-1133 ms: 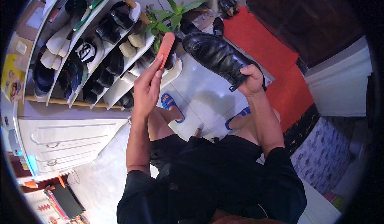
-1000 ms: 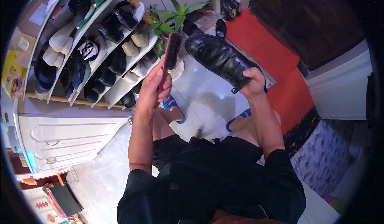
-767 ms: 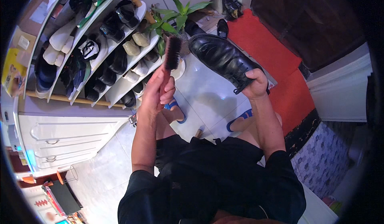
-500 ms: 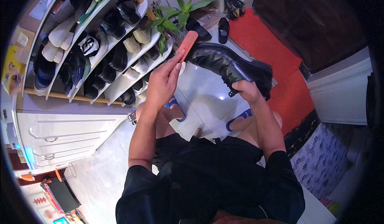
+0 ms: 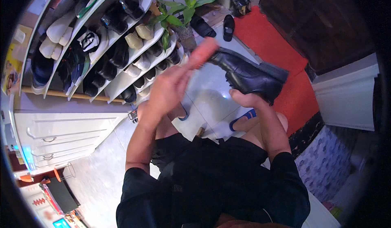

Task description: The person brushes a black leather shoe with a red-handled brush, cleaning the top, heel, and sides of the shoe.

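Note:
My right hand [image 5: 246,98] is closed around a black leather lace-up shoe [image 5: 254,77] near its ankle opening. The shoe is tilted, its toe pointing up and left and its heel to the right. In my left hand [image 5: 167,87] is a shoe brush [image 5: 203,53] with a red back, held by fingers and thumb. Both hand and brush are smeared by motion. The brush lies at the shoe's toe; its bristles are hidden, and I cannot tell whether it touches the leather.
A white rack [image 5: 116,90] full of shoes stands at the left, above a white cabinet [image 5: 69,138]. A potted plant [image 5: 185,14], black slippers [image 5: 229,27] and a red mat [image 5: 264,40] lie beyond. A small brown object [image 5: 200,131] sits on the tiles between my feet.
The shoe has shifted to the right and turned a little. The brush has moved slightly right and down beside the toe. Both hands keep their holds.

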A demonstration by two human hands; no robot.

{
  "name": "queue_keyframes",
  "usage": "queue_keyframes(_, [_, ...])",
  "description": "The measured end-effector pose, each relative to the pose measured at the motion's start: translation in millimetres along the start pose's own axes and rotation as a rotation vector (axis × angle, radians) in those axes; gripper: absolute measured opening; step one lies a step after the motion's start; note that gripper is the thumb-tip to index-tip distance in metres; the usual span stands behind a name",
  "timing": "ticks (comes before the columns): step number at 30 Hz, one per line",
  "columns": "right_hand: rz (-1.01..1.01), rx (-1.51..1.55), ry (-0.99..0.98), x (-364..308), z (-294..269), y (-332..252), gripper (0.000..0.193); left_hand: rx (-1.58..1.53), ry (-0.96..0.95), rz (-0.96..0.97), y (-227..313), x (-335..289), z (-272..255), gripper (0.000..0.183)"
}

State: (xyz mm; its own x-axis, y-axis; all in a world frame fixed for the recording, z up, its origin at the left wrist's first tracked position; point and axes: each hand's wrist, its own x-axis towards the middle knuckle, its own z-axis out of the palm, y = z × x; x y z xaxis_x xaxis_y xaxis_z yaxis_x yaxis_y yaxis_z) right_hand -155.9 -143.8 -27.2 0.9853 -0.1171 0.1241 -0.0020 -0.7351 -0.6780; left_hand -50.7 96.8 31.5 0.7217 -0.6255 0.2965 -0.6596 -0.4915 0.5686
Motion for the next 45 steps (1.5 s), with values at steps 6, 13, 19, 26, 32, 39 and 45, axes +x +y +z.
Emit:
queue_keyframes(6, [-0.105, -0.023, 0.056, 2.9, 3.6, 7.6, 0.046, 0.039, 0.113, -0.092, -13.6, 1.9, -0.2, 0.029])
queue_keyframes(13, [-0.115, -0.137, 0.05, -0.9, 3.4, 7.5, 0.041, 0.134, -0.02, 0.044, 1.6, 2.3, 9.6, 0.037])
queue_keyframes(19, [0.052, 0.181, -0.028, -3.7, -2.2, 21.0, 0.04, -0.13, -0.02, 0.04, -35.3, 1.8, -16.6, 0.035])
queue_keyframes(26, [0.033, 1.198, -0.042, 9.8, -5.6, 44.2, 0.062, -0.2, -0.101, 0.087, -46.7, 12.3, -39.2, 0.033])
queue_keyframes(32, [0.0, 1.868, -0.109, 25.2, 4.8, 34.7, 0.067, -0.315, -0.03, 0.14, -38.5, 40.6, -22.2, 0.035])
queue_keyframes(39, [0.299, 2.237, -0.076, 25.5, 3.3, 24.7, 0.059, -0.236, 0.235, 0.187, -40.9, 14.7, 39.7, 0.039])
queue_keyframes(45, [0.512, 2.136, 0.174, 20.9, -10.6, 25.8, 0.051, -0.107, 0.218, 0.293, -51.9, -12.7, 84.2, 0.047])
